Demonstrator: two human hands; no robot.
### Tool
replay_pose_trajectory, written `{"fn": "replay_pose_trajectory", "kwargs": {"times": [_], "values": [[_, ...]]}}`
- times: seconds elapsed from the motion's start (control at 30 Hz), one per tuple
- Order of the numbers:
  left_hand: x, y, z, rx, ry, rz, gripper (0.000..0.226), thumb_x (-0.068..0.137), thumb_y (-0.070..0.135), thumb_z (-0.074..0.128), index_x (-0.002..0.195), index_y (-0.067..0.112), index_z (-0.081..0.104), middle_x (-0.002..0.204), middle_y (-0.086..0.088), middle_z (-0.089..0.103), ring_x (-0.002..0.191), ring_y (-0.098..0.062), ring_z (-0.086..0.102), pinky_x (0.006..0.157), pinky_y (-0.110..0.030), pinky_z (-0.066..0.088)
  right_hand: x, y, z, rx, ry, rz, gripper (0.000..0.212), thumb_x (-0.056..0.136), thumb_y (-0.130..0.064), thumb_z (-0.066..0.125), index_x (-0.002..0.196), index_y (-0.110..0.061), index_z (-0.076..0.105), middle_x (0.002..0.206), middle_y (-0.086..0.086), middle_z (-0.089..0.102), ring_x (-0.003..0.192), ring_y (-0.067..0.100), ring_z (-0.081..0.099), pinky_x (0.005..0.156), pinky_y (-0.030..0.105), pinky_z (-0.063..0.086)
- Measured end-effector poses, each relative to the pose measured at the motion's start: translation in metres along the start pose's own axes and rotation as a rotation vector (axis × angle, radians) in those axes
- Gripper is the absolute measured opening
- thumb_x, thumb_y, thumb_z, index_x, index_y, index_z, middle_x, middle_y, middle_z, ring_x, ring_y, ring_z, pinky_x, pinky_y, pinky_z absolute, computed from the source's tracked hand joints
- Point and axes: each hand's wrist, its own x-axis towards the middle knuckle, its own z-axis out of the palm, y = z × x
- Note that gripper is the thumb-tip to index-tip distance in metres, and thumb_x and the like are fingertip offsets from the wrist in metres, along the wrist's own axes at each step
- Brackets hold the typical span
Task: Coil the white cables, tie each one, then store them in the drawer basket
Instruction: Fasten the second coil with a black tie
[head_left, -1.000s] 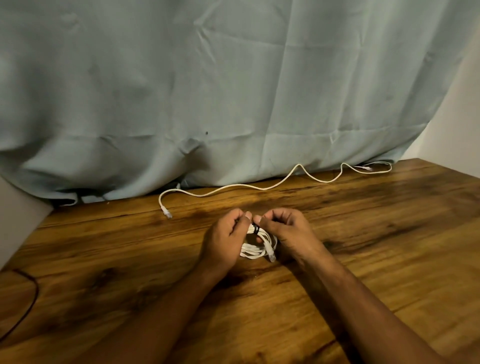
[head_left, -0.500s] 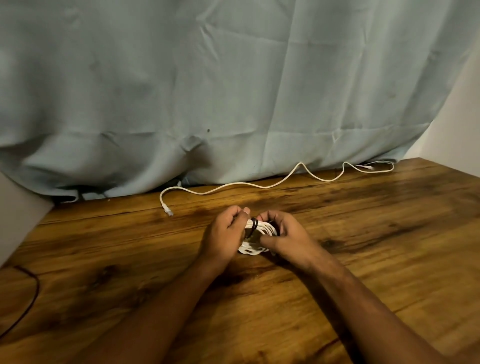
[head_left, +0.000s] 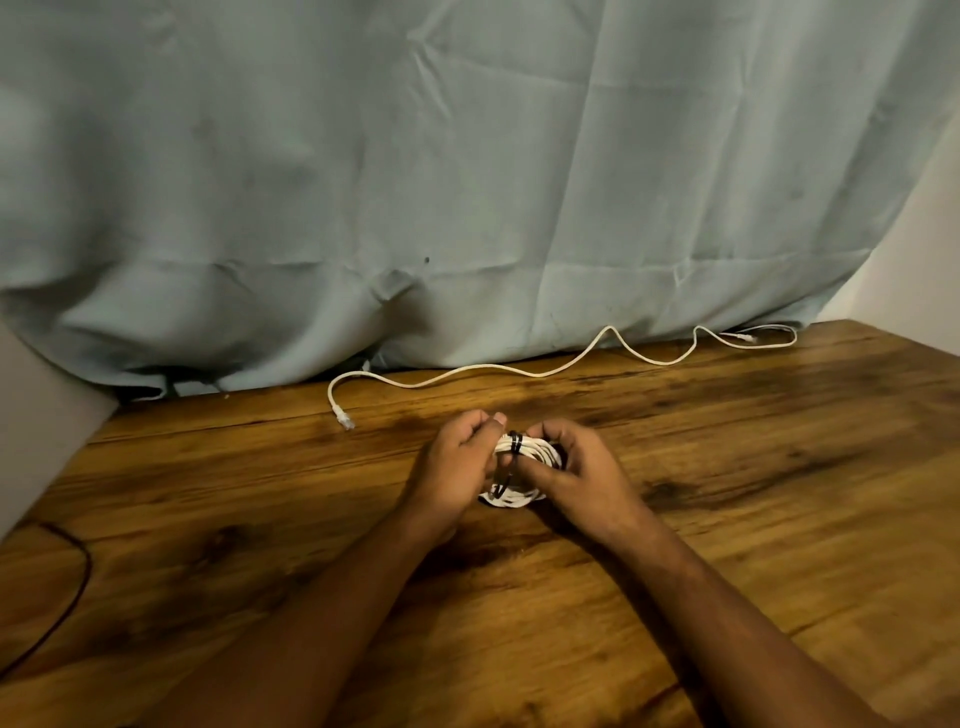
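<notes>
The left hand (head_left: 457, 467), at 9 o'clock, and the right hand (head_left: 576, 475), at 3 o'clock, clamp curled fingers on the coiled white cable (head_left: 527, 451) mid-table (head_left: 753, 519). A black tie (head_left: 514, 441) rings it. A loose white cable (head_left: 493, 368) lies at 12 o'clock.

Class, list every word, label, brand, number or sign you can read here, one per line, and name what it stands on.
None can be read. The coiled white cable, its black tie, the loose white cable, the curtain and the wooden table show no print; the loose cable's plug is too small to tell.
</notes>
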Motion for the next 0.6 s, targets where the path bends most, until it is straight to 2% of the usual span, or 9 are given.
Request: {"fn": "replay_pose_trajectory", "kwargs": {"times": [0.07, 0.13, 0.2, 0.27, 0.37, 0.47, 0.53, 0.6], "values": [[0.000, 0.001, 0.000, -0.016, -0.007, -0.012, 0.025, 0.106, 0.022, 0.052, 0.082, 0.015, 0.054, 0.054, 0.005, 0.047, 0.037, 0.002, 0.042, 0.036, -0.011, 0.031, 0.000, 0.000, 0.000, -0.029, 0.042, -0.035, 0.018, 0.077, -0.034, 0.079, 0.091, -0.028, 0.068, 0.087, 0.000, 0.070, 0.081, 0.027, 0.068, 0.074, 0.052, 0.056], [-0.001, 0.003, -0.001, 0.025, -0.006, -0.004, 0.024, 0.106, 0.025, 0.052, 0.085, 0.015, 0.057, 0.054, 0.005, 0.045, 0.038, -0.001, 0.039, 0.036, -0.012, 0.029, -0.001, -0.003, 0.001, -0.014, 0.074, -0.080, 0.022, 0.079, -0.019, 0.079, 0.096, -0.028, 0.067, 0.092, -0.004, 0.069, 0.085, 0.020, 0.068, 0.075, 0.045, 0.057], [-0.001, 0.002, -0.003, 0.052, -0.004, 0.004, 0.024, 0.105, 0.029, 0.052, 0.086, 0.017, 0.058, 0.056, 0.004, 0.042, 0.041, -0.004, 0.035, 0.036, -0.014, 0.026, -0.003, -0.008, 0.000, 0.031, 0.082, -0.124, 0.028, 0.081, -0.006, 0.076, 0.103, -0.020, 0.067, 0.098, -0.004, 0.070, 0.091, 0.017, 0.069, 0.078, 0.037, 0.058], [0.000, 0.002, -0.005, 0.042, -0.008, -0.014, 0.025, 0.106, 0.029, 0.051, 0.084, 0.019, 0.056, 0.056, 0.005, 0.039, 0.040, -0.003, 0.031, 0.036, -0.015, 0.024, -0.003, -0.013, 0.000, 0.045, 0.077, -0.152, 0.020, 0.086, 0.000, 0.076, 0.099, -0.012, 0.068, 0.093, 0.000, 0.071, 0.086, 0.018, 0.068, 0.074, 0.034, 0.057], [-0.001, 0.001, -0.004, 0.050, -0.025, 0.007, 0.028, 0.106, 0.031, 0.051, 0.080, 0.021, 0.055, 0.051, 0.010, 0.036, 0.043, -0.007, 0.030, 0.039, -0.020, 0.024, -0.004, -0.019, -0.002, 0.098, 0.085, -0.139, 0.004, 0.093, -0.005, 0.073, 0.090, -0.007, 0.071, 0.084, 0.007, 0.072, 0.079, 0.026, 0.068, 0.069, 0.039, 0.054], [0.000, -0.004, -0.003, 0.121, 0.015, 0.103, 0.032, 0.098, 0.045, 0.052, 0.076, 0.021, 0.054, 0.052, 0.011, 0.040, 0.048, -0.013, 0.035, 0.049, -0.031, 0.028, -0.003, -0.023, -0.002, 0.153, 0.096, -0.081, 0.011, 0.096, -0.008, 0.070, 0.085, -0.009, 0.070, 0.078, 0.003, 0.071, 0.072, 0.018, 0.063, 0.066, 0.033, 0.052], [-0.001, -0.007, -0.002, 0.196, 0.041, 0.170, 0.039, 0.090, 0.056, 0.049, 0.079, 0.018, 0.054, 0.055, 0.010, 0.042, 0.053, -0.018, 0.039, 0.054, -0.043, 0.032, -0.001, -0.021, -0.001, 0.248, 0.113, 0.019, 0.016, 0.096, -0.009, 0.070, 0.081, -0.009, 0.068, 0.075, 0.007, 0.067, 0.070, 0.019, 0.060, 0.065, 0.034, 0.050], [-0.002, -0.010, -0.001, 0.240, 0.052, 0.238, 0.039, 0.090, 0.058, 0.047, 0.078, 0.020, 0.053, 0.057, 0.010, 0.043, 0.055, -0.020, 0.041, 0.052, -0.051, 0.037, 0.000, -0.018, 0.001, 0.340, 0.128, 0.120, 0.020, 0.096, -0.010, 0.071, 0.076, -0.010, 0.067, 0.072, 0.010, 0.064, 0.068, 0.022, 0.058, 0.064, 0.037, 0.051]]}}
